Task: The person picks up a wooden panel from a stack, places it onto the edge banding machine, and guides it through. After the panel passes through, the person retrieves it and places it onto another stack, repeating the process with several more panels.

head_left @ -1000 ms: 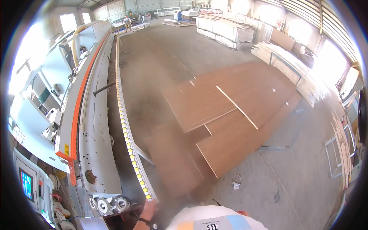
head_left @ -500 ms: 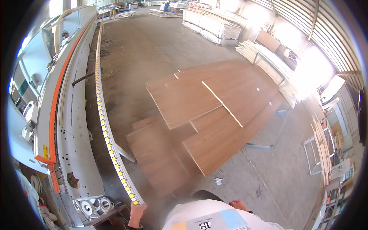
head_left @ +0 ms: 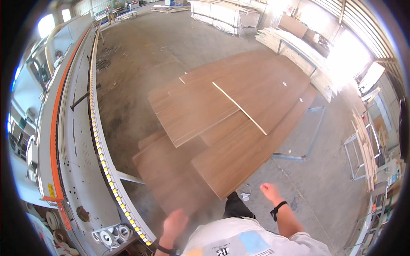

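Note:
My left hand (head_left: pixel 175 222) is raised in front of my body, beside the end of the roller rail (head_left: pixel 120 197) and apart from it. Its fingers are smeared by motion, and nothing held shows in it. My right hand (head_left: pixel 270 193) hangs to the right of my body with its fingers curled closed; no object shows in it. Ahead lie brown wood-grain panels (head_left: pixel 230 164), stacked unevenly. Their near corner is close to my leg. A thin pale strip (head_left: pixel 239 107) lies slantwise across the upper panels. A lower brown panel (head_left: pixel 164 170) lies nearer the rail.
A long machine (head_left: pixel 92 187) with an orange strip runs along the left, with white rolls (head_left: pixel 109 237) at its near end. A blue metal frame (head_left: pixel 294 158) shows beside the stack. Pale boards (head_left: pixel 294 55) are piled behind. A person (head_left: pixel 110 15) stands far off.
My left hand has let go of the rail's end and moved right and up. My right hand has swung forward from beside my body. The view has shifted closer to the panels.

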`<state>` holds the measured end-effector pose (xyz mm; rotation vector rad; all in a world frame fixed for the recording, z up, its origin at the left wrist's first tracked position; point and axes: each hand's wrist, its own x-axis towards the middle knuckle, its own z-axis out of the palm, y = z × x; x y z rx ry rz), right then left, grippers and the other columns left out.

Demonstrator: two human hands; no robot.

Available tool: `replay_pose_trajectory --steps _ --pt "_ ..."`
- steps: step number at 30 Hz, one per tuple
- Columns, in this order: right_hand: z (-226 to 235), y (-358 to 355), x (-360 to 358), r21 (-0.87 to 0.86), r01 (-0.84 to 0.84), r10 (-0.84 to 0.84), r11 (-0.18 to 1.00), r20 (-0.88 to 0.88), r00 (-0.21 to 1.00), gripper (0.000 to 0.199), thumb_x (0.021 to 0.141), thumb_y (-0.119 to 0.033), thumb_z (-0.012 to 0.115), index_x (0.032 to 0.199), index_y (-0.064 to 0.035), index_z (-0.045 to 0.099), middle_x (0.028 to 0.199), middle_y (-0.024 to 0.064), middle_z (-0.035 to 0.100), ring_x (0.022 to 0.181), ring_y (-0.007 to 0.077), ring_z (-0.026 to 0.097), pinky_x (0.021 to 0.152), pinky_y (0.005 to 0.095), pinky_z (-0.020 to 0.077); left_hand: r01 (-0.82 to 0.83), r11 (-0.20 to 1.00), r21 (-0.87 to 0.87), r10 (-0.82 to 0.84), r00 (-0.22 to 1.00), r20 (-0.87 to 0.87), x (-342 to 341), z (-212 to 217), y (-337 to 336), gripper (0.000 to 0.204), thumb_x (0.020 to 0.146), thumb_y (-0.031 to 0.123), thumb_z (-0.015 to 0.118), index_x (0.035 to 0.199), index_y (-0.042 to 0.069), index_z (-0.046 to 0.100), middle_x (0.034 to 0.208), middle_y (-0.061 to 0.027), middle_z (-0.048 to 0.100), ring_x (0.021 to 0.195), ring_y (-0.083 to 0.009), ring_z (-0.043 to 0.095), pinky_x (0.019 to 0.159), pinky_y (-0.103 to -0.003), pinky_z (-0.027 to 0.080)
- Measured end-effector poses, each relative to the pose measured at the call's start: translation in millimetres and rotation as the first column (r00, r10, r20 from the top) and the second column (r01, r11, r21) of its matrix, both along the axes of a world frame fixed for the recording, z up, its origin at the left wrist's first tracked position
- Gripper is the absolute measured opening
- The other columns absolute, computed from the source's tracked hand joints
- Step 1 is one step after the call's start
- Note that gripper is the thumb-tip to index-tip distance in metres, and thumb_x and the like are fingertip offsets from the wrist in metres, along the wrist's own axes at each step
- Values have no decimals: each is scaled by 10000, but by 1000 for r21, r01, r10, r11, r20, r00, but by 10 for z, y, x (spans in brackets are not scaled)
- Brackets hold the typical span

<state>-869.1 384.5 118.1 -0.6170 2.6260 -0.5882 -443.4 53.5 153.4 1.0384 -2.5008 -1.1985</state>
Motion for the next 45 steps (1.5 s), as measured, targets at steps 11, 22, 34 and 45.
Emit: replay_pose_trajectory --steps 11,22,34,45 --pt "-717 -955 -3355 -140 -81 20 987 -392 920 369 879 -266 702 1201 -88 672 1215 133 691 1132 338 632 953 456 510 175 843 509 -328 917 228 -1643 -685 1280 416 955 296 619 1329 112 625 1276 -71 683 1149 -252 656 966 -331 509" --pt "-1429 -1204 -4403 62 -208 211 976 -497 842 537 880 -331 718 1361 -138 577 1487 -2 519 1400 200 441 1192 515 308 -21 778 628 -355 810 466 -2826 -217 1301 407 954 346 605 1294 128 651 1185 -103 712 1076 -243 680 918 -360 525" --pt "-1480 -419 -4648 154 -203 253 967 -481 839 460 928 -343 664 1349 -169 602 1489 -44 521 1436 165 401 1207 567 251 -172 575 800 -289 872 395 -3261 -883 1184 381 959 328 594 1277 131 660 1202 -104 705 1083 -228 674 913 -352 523" --pt "-1285 620 -5168 85 126 -77 988 -439 895 484 899 -277 692 1353 -145 589 1458 26 546 1386 277 450 1190 551 283 -133 671 729 -330 827 455 -3564 -1113 1077 290 963 269 586 1179 103 687 1084 -97 717 966 -249 686 835 -369 543"
